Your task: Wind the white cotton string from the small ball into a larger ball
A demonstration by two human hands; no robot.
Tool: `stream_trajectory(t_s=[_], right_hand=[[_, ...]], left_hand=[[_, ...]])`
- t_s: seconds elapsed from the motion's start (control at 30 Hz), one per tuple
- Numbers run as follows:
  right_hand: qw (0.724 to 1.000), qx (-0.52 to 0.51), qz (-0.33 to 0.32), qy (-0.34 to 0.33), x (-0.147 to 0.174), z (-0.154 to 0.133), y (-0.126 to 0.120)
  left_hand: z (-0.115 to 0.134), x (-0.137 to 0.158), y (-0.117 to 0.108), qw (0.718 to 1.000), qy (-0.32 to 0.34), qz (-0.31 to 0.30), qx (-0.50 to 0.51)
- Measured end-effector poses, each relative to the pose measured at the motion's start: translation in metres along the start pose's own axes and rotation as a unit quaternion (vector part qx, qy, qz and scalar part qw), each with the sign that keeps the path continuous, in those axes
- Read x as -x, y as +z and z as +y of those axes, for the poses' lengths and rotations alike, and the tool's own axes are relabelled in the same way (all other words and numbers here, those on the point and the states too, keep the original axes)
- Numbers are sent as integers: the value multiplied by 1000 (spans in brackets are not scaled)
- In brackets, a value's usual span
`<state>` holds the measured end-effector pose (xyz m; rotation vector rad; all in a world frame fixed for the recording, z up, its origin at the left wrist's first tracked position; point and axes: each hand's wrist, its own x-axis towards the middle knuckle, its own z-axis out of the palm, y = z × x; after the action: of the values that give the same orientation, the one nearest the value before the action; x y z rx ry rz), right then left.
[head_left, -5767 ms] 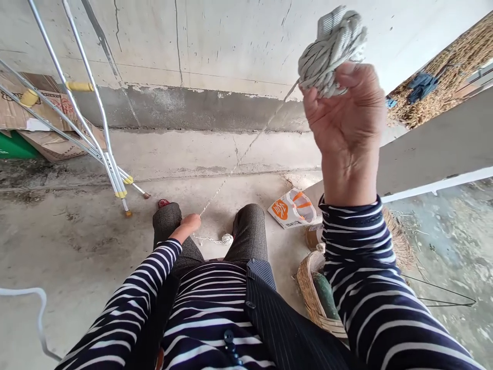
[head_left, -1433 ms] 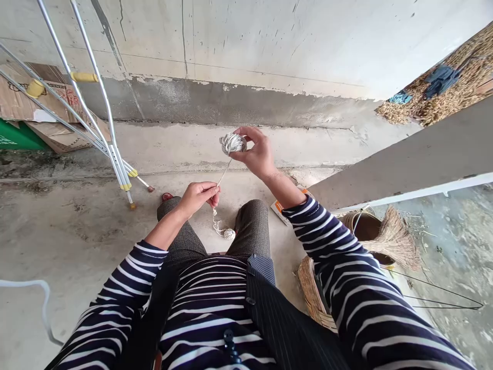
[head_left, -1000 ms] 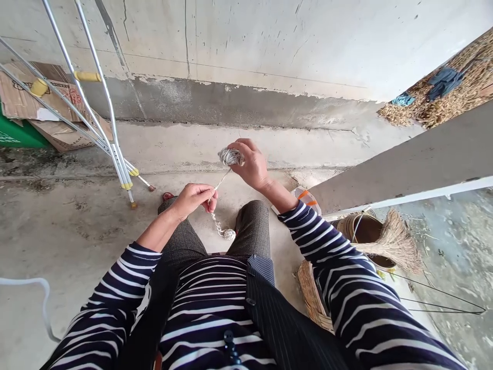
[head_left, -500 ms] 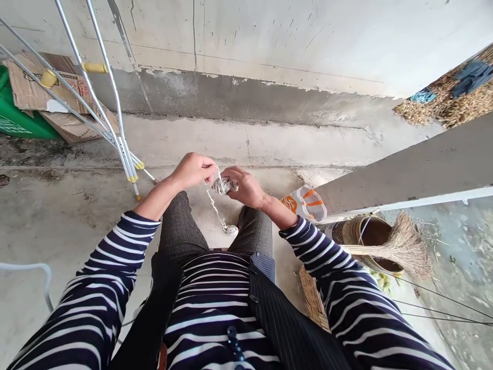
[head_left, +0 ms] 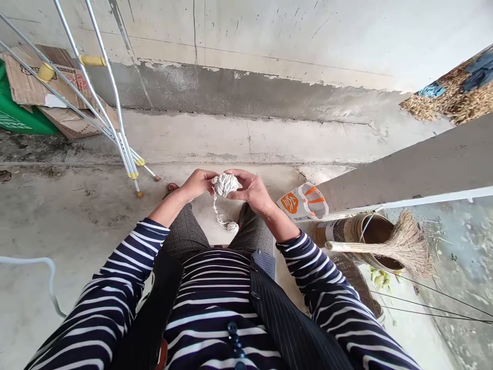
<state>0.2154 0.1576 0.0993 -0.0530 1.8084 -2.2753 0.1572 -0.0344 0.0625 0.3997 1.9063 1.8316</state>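
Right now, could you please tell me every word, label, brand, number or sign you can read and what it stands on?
No text can be read with certainty.
Cardboard box: dark and red print, partly behind the crutches, unreadable.
Green item: white print, too small.
Orange-and-white item: orange mark and dark lettering, illegible here.
Brown container: pale label, too small.
Ball of cord: no text visible.

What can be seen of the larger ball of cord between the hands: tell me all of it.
The larger ball of cord is roundish and lumpy, off-white with thin dark lines, its overlapping strands looking like soft, twisted yarn. It is held up in front of the torso. The right hand grips its right side; the left hand meets its left edge. A crinkled strand hangs below that edge, leading to a smaller ball; where it starts is unclear.
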Motion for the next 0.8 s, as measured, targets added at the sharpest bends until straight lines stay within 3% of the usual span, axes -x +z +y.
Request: stream_trajectory(t_s=[0.17, 0.37, 0.53, 0.8], right_hand=[[996, 6, 80, -46, 4, -8, -5], [980, -11, 179, -89, 0, -19, -21], [970, 2, 206, -127, -8, -32, -35], [960, 52, 192, -198, -11, -67, -40]], left_hand=[[-7, 8, 13, 997, -12, -54, 61], [-16, 26, 22, 994, -24, -88, 59], [-25, 38, 14, 993, -57, -99, 33], [-37, 46, -8, 995, -60, -83, -10]])
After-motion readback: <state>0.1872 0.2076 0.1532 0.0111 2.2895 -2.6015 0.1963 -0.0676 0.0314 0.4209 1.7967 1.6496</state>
